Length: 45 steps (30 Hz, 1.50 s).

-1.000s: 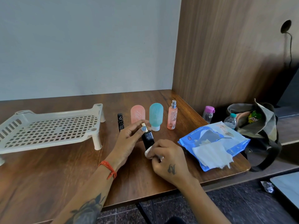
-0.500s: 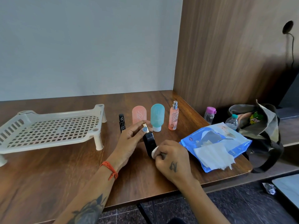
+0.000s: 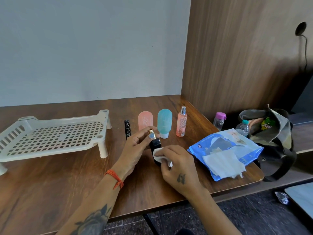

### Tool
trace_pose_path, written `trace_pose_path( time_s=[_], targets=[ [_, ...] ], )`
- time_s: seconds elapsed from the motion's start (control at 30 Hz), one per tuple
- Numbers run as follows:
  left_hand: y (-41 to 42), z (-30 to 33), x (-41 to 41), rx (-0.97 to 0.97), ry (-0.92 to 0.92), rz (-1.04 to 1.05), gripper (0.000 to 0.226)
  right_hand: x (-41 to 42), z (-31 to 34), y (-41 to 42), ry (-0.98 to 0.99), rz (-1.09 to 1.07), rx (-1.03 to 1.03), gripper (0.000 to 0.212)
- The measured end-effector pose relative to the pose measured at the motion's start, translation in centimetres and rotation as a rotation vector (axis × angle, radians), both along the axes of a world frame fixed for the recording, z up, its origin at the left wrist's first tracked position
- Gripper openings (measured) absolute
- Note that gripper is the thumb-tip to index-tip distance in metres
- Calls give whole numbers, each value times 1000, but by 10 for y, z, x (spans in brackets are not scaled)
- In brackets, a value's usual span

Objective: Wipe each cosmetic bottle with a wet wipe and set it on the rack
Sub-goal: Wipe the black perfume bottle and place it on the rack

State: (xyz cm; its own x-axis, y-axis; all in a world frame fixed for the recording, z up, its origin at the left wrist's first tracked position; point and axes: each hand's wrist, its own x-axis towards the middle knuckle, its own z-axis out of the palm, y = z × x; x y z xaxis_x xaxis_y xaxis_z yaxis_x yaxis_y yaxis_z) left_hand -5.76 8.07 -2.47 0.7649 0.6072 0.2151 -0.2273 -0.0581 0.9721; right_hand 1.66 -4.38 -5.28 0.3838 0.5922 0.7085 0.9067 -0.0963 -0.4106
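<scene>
— So, biggest first: why does the rack (image 3: 52,138) sit off to the left of the worktop (image 3: 50,184)?

— My guess is it's kept well apart from the wiping so cleaned bottles have a landing spot. Nothing stands on it yet.

— And the blue wipe pack (image 3: 225,150)?

— It lies open on the right, just beside the right hand (image 3: 177,165), with a sheet hanging out, probably so another wipe is easy to pull.

— The row at the back?

— A pink bottle (image 3: 145,120), a teal bottle (image 3: 164,122) and a spray bottle (image 3: 181,122) stand upright, with a slim black tube (image 3: 127,128) to their left, apparently waiting their turn.

— Where's the one being cleaned?

— The black bottle (image 3: 156,148) is in the middle, tilted, between both hands. The left hand (image 3: 135,150) has its fingers (image 3: 144,133) curled round the gold cap end to steady it. The right hand's fingers are pinched on a folded white wipe (image 3: 158,155), pressed against the bottle's side.

— How far along?

— Early, I'd say: this looks like the first bottle.
</scene>
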Motion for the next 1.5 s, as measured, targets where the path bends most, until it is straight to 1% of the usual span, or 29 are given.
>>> trace_pose_path(
  time_s=[0.07, 0.13, 0.23, 0.37, 0.47, 0.57, 0.6, 0.7, 0.77, 0.83, 0.9, 1.0, 1.07, 1.13, 1.23, 1.3, 1.37, 1.43, 1.5],
  targets=[
    [0, 0, 0, -3, 1, 2, 22, 0, 0, -1, -3, 7, -17, 17],
    [0, 0, 1, 8, -7, -2, 21, 3, -2, 1, 27, -35, 10, 15],
    [0, 0, 1, 14, -21, -13, 21, 6, -2, 7, 39, -68, 97, 25],
    [0, 0, 1, 3, -6, -23, 22, 8, -4, 11, -9, -26, 86, 34],
    [1, -1, 0, 4, 1, -35, 23, 7, -2, 5, 4, 26, 127, 30],
    [0, -1, 0, 3, 13, -29, 22, 5, -1, 1, 23, 21, 125, 17],
    [1, -1, 0, 2, 13, -27, 22, 4, -1, 2, 32, 3, 125, 16],
    [1, -2, 1, 8, 10, -28, 22, 4, -1, 5, -1, -46, 144, 24],
    [1, -1, 1, 4, 9, -34, 22, 3, 0, 5, -52, -5, 115, 28],
    [1, -2, 1, -4, 15, -32, 22, 2, -1, 3, -88, 42, 58, 23],
    [1, -1, 1, -7, 17, -28, 22, 2, -3, 1, -86, 25, 21, 19],
    [0, -1, 0, -14, 12, -19, 22, 1, -1, 1, -52, -33, 48, 18],
    [1, -1, 0, -20, 10, -26, 22, 1, 0, 0, -59, -6, 58, 19],
    [1, -2, 0, -18, 7, -33, 22, 0, 0, -1, -84, 31, 17, 17],
    [1, -3, 0, 8, 10, -18, 22, 2, -4, 0, -78, -77, -58, 18],
    [2, -2, 0, 5, 9, -16, 22, 5, -5, 1, 6, -147, 9, 16],
    [2, -2, 0, 7, 11, -21, 23, 6, -5, 3, 54, -154, 113, 18],
    [3, -2, 0, 14, 9, -36, 23, 4, -3, 4, 29, -107, 160, 24],
    [3, -2, 0, 20, -4, -57, 25, 2, -1, 5, -10, -41, 160, 29]
  ],
)
